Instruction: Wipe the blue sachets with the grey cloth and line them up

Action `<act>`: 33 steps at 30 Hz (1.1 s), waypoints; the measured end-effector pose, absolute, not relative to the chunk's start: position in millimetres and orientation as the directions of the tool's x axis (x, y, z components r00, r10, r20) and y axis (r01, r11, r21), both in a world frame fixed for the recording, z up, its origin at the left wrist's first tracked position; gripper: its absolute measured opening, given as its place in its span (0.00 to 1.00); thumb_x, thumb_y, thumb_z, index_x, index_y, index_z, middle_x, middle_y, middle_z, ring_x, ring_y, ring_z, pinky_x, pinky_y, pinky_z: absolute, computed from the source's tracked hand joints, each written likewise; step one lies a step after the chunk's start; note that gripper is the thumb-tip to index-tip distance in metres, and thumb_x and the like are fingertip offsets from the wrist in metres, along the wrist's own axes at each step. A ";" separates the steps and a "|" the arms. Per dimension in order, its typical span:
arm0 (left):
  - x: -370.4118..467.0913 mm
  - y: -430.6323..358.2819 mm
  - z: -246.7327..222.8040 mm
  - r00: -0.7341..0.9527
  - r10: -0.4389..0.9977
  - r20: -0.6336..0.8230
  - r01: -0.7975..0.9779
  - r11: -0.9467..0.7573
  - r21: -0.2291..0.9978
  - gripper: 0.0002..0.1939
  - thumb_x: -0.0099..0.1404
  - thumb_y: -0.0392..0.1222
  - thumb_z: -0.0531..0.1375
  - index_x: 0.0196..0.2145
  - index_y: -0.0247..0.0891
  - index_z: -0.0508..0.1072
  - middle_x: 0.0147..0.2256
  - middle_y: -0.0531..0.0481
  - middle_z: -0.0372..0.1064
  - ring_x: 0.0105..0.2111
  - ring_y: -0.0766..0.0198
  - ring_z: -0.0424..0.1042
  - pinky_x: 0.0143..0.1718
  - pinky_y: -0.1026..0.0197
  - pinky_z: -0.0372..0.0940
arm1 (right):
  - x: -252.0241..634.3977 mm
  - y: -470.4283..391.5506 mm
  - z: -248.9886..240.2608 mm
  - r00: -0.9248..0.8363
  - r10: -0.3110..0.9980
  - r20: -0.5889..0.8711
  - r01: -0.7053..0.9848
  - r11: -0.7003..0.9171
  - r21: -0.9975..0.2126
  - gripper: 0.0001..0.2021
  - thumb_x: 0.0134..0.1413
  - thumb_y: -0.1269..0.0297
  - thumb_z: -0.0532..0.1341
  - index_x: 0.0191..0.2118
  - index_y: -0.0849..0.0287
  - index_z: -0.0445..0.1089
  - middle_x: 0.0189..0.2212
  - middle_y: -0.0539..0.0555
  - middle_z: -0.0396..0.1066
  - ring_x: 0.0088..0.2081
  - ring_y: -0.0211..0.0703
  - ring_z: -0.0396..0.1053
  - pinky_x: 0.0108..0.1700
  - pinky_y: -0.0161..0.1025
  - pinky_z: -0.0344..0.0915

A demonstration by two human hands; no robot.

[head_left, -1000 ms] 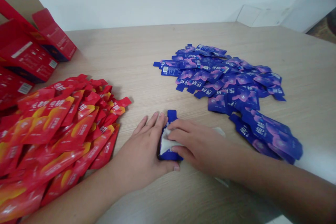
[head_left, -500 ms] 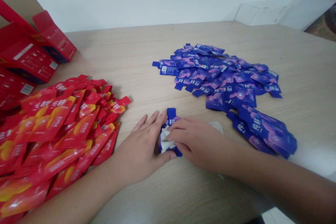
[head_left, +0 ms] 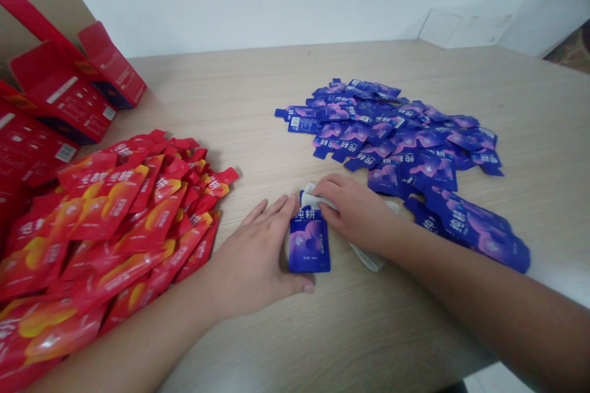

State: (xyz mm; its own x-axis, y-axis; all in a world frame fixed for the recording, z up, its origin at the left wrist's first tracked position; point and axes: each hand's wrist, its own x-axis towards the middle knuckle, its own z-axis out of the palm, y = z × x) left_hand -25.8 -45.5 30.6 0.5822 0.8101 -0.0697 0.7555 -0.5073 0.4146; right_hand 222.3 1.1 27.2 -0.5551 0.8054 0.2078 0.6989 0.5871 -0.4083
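A single purple-blue pouch (head_left: 308,242) with white lettering lies flat on the table, its narrow end pointing away from me. My left hand (head_left: 260,252) rests along its left side, fingers stretched and thumb apart, the fingertips by its upper left edge. Closed on a white cloth (head_left: 318,198), my right hand (head_left: 354,212) presses at the pouch's narrow top end. More of the white cloth hangs out under that hand onto the table. Right of my hands spreads a pile of similar purple pouches (head_left: 396,126). To the left is a heap of red and orange pouches (head_left: 138,209).
Several red cardboard boxes (head_left: 69,98) with raised flaps stand at the back left. The wooden tabletop (head_left: 221,86) reaches back to a white wall (head_left: 276,0). A white object (head_left: 465,29) sits against the wall at the back right.
My right hand has moved the cloth from the middle of the pouch up to its narrow end, uncovering the pouch's front. My left hand stays beside it. The view has shifted slightly.
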 end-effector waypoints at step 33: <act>-22.9 -45.6 27.8 0.593 0.804 -0.040 0.751 -0.535 0.387 0.63 0.61 0.64 0.72 0.77 0.33 0.43 0.76 0.28 0.50 0.75 0.40 0.55 0.77 0.36 0.45 | 228.7 -17.6 30.7 -0.612 0.699 0.369 0.501 0.704 -0.504 0.13 0.68 0.71 0.62 0.55 0.56 0.76 0.56 0.60 0.77 0.57 0.51 0.74 0.61 0.52 0.72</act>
State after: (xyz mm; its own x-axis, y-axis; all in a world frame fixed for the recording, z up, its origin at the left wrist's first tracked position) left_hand -22.9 -45.6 27.8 0.5930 0.8042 -0.0398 0.7512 -0.5348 0.3868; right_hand 228.7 -17.6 30.7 -0.6123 0.6992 0.3690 0.5006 0.7042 -0.5036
